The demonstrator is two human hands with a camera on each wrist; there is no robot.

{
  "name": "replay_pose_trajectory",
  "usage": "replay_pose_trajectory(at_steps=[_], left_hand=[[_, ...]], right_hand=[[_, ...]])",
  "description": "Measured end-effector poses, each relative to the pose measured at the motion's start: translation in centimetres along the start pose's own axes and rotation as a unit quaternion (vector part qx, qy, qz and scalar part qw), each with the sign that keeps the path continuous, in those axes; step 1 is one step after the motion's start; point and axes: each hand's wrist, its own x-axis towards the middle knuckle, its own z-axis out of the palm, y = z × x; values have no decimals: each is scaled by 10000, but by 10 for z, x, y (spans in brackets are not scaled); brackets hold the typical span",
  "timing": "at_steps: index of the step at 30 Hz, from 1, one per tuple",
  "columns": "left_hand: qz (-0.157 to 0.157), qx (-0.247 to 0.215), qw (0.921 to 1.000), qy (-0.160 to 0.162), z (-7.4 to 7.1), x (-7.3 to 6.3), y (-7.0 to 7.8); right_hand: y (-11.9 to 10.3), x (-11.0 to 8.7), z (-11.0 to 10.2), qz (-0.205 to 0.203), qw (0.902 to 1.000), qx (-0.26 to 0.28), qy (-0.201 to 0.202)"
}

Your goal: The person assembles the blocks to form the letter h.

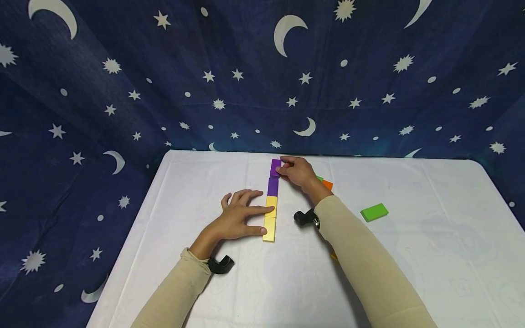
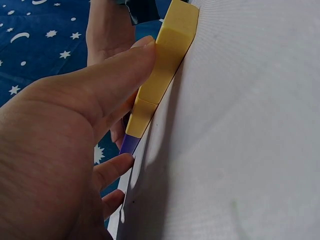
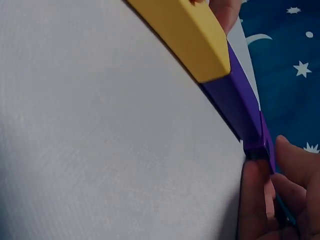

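Two yellow blocks and two purple blocks lie end to end in a row on the white table. The nearest yellow block [image 1: 269, 231] and the second yellow block [image 1: 271, 201] are touched by my left hand [image 1: 233, 220], its thumb and a finger extended over them. Beyond them lies a purple block [image 1: 272, 187]. At the row's far end my right hand [image 1: 301, 174] pinches the last purple block [image 1: 275, 164] by its right side. In the right wrist view this end block [image 3: 266, 140] sits slightly out of line with its neighbour.
Right of the row, a green block [image 1: 374, 212] lies alone on the table [image 1: 430, 264]. An orange block [image 1: 327, 184] and a bit of green [image 1: 320, 179] show behind my right wrist. Another orange-yellow piece [image 1: 334, 257] is mostly hidden under the right forearm. A starry curtain [image 1: 246, 54] hangs behind.
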Motion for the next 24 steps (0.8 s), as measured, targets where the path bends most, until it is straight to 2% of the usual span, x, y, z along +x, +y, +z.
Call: replay_pose_trajectory(at_steps=[6, 17, 24], left_hand=[[20, -4, 10000, -2, 0, -1, -1], [72, 127, 9999, 54, 0, -1, -1], [62, 114, 9999, 59, 0, 0, 0]], right_hand=[[2, 1, -3, -20, 9997, -42, -241], [4, 0, -3, -376, 9975, -531, -268], [5, 1, -3, -464, 9965, -606, -331]])
